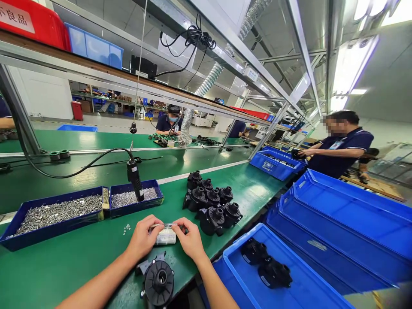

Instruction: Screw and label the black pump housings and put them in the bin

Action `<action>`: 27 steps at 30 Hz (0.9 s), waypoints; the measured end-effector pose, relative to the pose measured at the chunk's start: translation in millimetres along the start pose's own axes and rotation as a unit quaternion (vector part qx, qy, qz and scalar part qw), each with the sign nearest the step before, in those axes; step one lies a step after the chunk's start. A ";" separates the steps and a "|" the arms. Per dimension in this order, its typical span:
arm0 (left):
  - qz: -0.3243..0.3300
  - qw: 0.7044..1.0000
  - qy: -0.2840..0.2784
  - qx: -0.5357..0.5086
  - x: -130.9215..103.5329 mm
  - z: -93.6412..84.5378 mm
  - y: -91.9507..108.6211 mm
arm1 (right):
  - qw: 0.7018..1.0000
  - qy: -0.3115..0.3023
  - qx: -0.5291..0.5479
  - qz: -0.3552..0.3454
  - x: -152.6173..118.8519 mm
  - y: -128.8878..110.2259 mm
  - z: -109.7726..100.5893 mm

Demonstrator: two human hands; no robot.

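Note:
My left hand (pixel 143 235) and my right hand (pixel 189 238) pinch the two upper corners of a small clear-and-white block (pixel 166 236), which looks like a roll or stack of labels; its exact kind is hard to make out. Below it, near the table's front edge, a black round pump-like housing (pixel 159 283) with a metal bracket stands with its spout up. A few small nuts (pixel 126 229) lie on the green table left of my left hand. Several similar black housings (pixel 212 218) are grouped beyond my right hand.
Blue bins of screws (pixel 61 227) and small nuts (pixel 128 211) stand behind at left. A black electric screwdriver (pixel 134 178) hangs above the nuts. A blue crate (pixel 238 262) holds black housings. A co-worker (pixel 343 143) stands beyond stacked crates (pixel 341 223).

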State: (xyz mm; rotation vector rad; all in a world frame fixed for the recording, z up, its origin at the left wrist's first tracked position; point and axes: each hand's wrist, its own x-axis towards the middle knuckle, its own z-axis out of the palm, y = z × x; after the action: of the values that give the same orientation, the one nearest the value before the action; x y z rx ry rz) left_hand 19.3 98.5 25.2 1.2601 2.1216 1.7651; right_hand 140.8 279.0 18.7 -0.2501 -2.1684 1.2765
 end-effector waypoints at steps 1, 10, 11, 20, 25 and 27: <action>0.000 1.000 0.002 -0.001 0.0 0.2 -0.4 | 1.000 0.005 0.001 0.003 -0.4 1.1 0.1; 0.020 1.000 0.006 -0.017 2.7 -3.5 -1.2 | 0.999 0.034 0.017 0.009 -3.3 2.6 1.3; 0.023 1.000 0.005 -0.020 2.8 -4.2 -0.6 | 0.999 0.029 0.020 0.008 -3.1 1.4 1.0; 0.002 1.000 0.004 -0.011 3.4 -4.0 5.4 | 1.000 0.001 0.022 0.018 -1.8 -4.1 -2.5; -0.008 1.000 0.011 -0.008 4.2 -5.1 3.5 | 0.999 0.016 0.034 0.029 -2.2 0.1 -1.4; -0.001 1.000 0.007 -0.010 3.8 -6.2 2.7 | 0.999 0.008 0.044 0.030 -1.8 -1.2 -2.4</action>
State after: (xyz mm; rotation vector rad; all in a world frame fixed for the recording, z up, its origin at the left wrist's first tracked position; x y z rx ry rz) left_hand 14.8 96.2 31.1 1.2435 2.1059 1.7964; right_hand 143.8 279.4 19.8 -0.2892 -2.1005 1.3943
